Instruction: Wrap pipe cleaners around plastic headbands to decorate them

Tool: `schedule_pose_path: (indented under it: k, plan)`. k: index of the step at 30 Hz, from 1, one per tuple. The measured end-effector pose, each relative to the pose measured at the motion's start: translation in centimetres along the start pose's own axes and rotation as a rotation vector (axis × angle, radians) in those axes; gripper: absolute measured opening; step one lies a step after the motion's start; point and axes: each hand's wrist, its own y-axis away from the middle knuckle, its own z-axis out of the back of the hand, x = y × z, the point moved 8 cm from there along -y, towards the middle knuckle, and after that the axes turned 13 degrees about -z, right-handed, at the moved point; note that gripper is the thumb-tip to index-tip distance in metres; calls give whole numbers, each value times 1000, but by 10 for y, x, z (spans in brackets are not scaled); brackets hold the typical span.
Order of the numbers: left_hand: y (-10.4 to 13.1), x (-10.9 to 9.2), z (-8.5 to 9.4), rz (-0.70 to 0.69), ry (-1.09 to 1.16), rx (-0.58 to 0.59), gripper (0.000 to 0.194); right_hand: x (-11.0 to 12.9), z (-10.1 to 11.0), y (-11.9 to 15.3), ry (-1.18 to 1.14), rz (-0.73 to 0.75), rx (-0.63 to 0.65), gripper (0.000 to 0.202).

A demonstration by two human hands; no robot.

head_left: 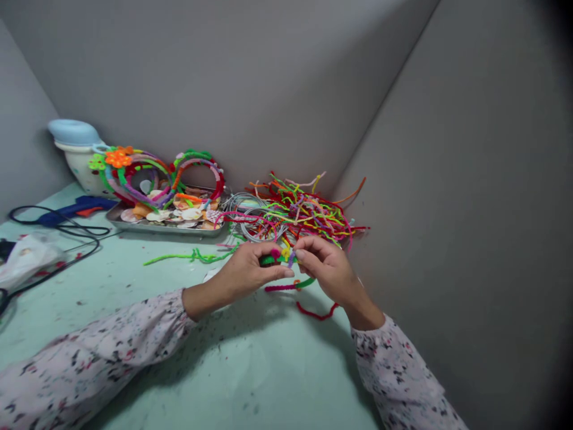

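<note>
Band [267, 261], green and fuzzy, is up above the surface [224, 382] between my two hands; my left hand [244, 267] pinches it, my right hand [332, 272] pinches a purple strand [291, 258] on it, and beyond lie a colourful heap [308, 209] and a tray [179, 230]

Looks like a craft workshop corner to me, tho could just as easily be a hobby spot at someone's home, can't tell. Bare grey walls [286, 89] close in around a scuffed, speckled mint tabletop [250, 370], and it's loaded with maker stuff: a heap of pipe cleaners [308, 209], coiled wire [244, 224], a metal tray [170, 229] of shells [190, 215], plus colourful fuzzy hoops [219, 182].
</note>
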Motion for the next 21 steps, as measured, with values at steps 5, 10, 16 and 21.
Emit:
schedule_pose_path:
  k: [5,10,16,21]
  plan:
    - [0,-2,0,-6,-25,-7,24,4,-2,2,53,4,-9,12]
    - [0,-4,0,-11,-31,-3,21,4,-4,3,22,-14,14,13]
    - [0,1,-1,-12,-37,22,22,3,-7,3,14,-20,83,16]
    - [0,1,-1,-19,-49,21,19,-2,-4,1,38,-17,78,17]
